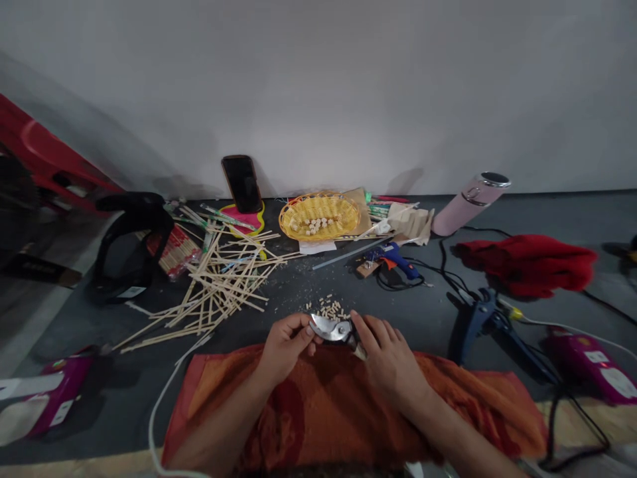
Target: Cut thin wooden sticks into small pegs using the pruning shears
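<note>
My right hand (391, 358) is closed around the handles of a pair of pruning shears (331, 328), whose silver blades point left. At the blade tips, the thumb and fingers of my left hand (288, 345) are pinched together; whatever they hold is too small or hidden to make out. Just beyond the shears lies a small heap of short cut wooden pieces (331, 307). More such pieces sit in a yellow woven basket (293, 229) farther back. Long thin wooden sticks (219, 285) are piled loosely to the left.
An orange towel (328, 411) lies under my forearms. A blue glue gun (395, 257) with its cord, blue-handled cutters (475, 325), a red cloth (527, 262) and a pink flask (470, 204) are on the right. At the back left stands a phone (242, 184) near a black stand (102, 259).
</note>
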A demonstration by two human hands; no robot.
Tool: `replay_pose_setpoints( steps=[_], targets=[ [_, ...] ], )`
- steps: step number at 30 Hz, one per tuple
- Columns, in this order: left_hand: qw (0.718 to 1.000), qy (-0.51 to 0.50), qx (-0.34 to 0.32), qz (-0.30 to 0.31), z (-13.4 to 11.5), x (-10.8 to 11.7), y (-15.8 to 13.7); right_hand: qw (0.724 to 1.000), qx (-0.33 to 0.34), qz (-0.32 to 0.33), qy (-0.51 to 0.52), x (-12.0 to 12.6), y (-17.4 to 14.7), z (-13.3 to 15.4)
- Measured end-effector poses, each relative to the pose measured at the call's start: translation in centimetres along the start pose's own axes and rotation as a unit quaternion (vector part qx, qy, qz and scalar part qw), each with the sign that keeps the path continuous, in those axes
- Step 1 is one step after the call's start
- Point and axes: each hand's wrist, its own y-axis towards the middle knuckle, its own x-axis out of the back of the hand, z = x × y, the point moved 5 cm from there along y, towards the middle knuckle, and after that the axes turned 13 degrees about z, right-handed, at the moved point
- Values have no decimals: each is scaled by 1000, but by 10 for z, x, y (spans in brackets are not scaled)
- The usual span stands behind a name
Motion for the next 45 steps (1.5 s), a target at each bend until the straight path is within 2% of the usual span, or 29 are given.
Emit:
replay_pose_setpoints(
  steps=[7,14,20,27,36,40,45],
  targets=[
    [1000,-29,12,-2,4,1,-1,1000,9,-1,1,-1,1,-1],
    [999,-29,-4,18,-1,-2,0,998,15,19,51,5,1,-1],
    [999,-30,-2,20,1,-2,0,999,16,16,40,5,1,-1],
    [1000,-25,11,-4,1,0,-1,1000,22,-5,19,-2,1,0],
    [998,-61,0,-18,-6,0,0,994,-11,-6,113,1,2,-15],
    [998,-56,5,-18,-3,2,1,996,17,-5,93,4,0,-10],
    [999,-33,9,-2,-1,1,0,997,20,6,68,4,-2,-4]
  ],
)
